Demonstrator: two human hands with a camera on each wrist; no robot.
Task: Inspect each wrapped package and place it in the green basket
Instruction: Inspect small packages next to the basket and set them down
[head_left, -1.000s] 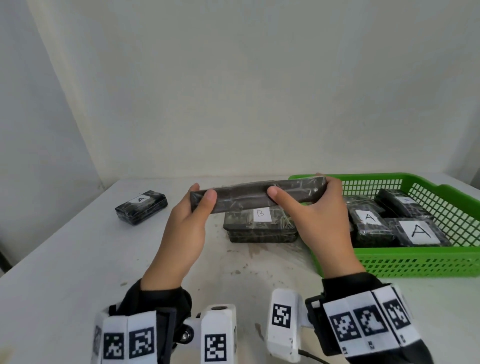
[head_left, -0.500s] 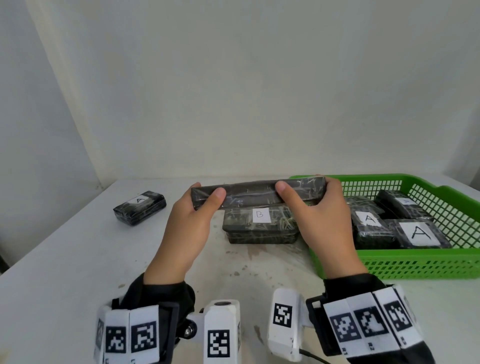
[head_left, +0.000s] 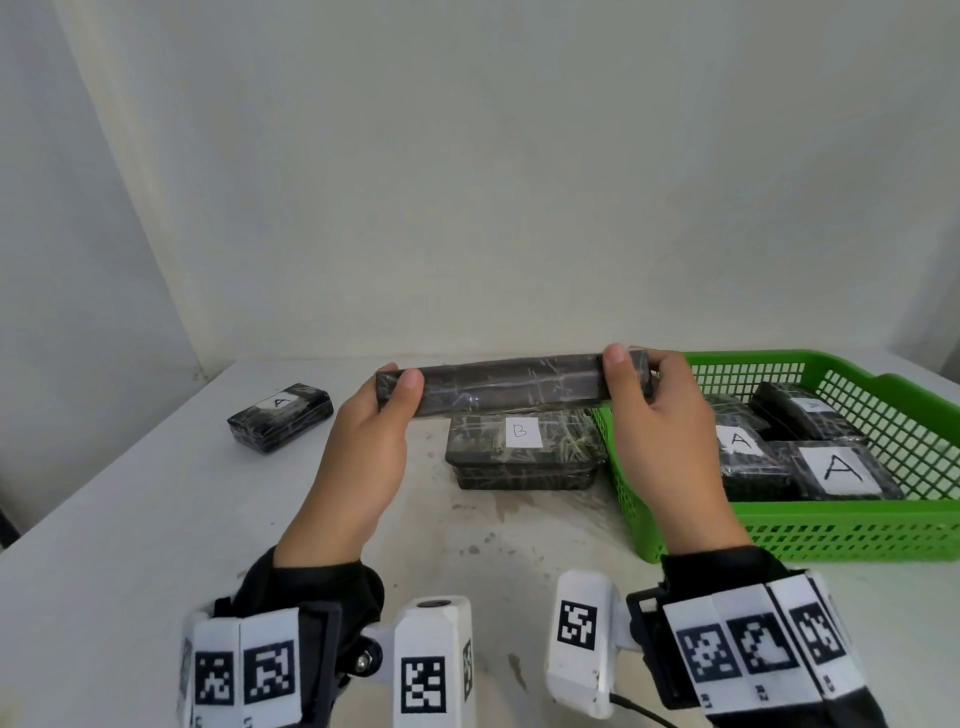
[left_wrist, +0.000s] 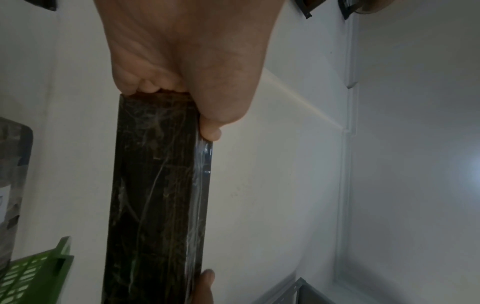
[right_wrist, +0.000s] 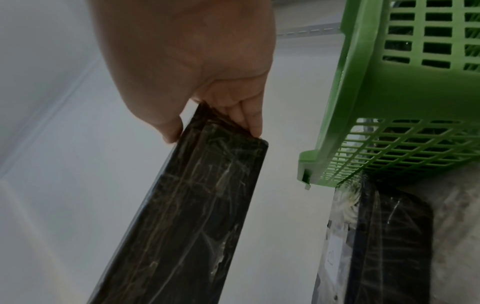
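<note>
Between the two hands, lifted above the bench (head_left: 130, 519), a long wrapped package (head_left: 511, 383) is held edge-on, its long axis running left to right across the person's front. The left hand (head_left: 363, 457) pinches the left end, thumb on the near face and fingers behind; the right hand (head_left: 670, 441) pinches the right end the same way. In the wrist views each thumb and set of fingers clamp the dark, film-covered slab (left_wrist: 155, 195) at its very end (right_wrist: 194, 205).

The green basket (head_left: 779, 525) lies to the right, its near-left corner just below and beside the right hand, so that hand is the nearer one and the likely path is a short carry rightward. Several packages marked A (head_left: 841, 470) already lie in it, leaving open floor mainly toward the back.

Directly under the held package sits another one labelled B (head_left: 522, 449), close against the basket's left wall; the basket's wall must be cleared on the way over. A smaller package marked A (head_left: 280, 415) lies well apart on the left.
</note>
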